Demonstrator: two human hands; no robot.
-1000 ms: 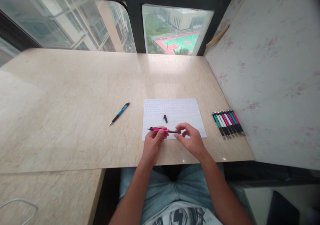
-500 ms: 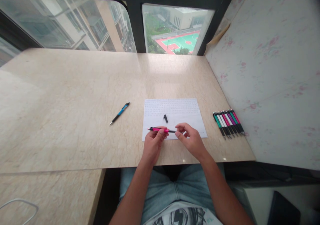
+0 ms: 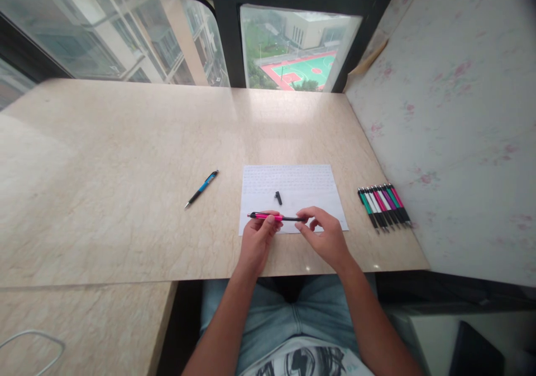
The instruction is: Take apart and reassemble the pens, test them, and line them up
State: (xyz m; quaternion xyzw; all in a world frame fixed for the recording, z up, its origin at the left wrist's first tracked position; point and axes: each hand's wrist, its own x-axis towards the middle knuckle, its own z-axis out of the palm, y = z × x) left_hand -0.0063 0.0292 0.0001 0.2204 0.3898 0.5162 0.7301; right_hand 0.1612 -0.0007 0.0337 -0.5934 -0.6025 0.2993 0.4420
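My left hand [image 3: 257, 239] is closed around a pink and black pen [image 3: 274, 217], thumb on top. The pen lies nearly level above the lower part of a lined, written sheet of paper [image 3: 288, 178]. At the pen's dark front end, my right hand [image 3: 324, 234] has its thumb and curled fingers around the tip. The tip itself is partly hidden by those fingers. On the sheet, just beyond the pen, rests a small black clip-like piece [image 3: 278, 198].
A blue and black pen [image 3: 201, 189] lies on the stone-patterned desk [image 3: 125, 197], left of the paper. Several coloured pens [image 3: 383, 206] form a row at right, near the floral wall [image 3: 456, 141]. A white cable [image 3: 42, 334] curves at lower left. Windows stand behind the desk.
My right hand has shifted slightly right along the pen, and more of the black front section shows. My left hand and the pen have stayed nearly in place.
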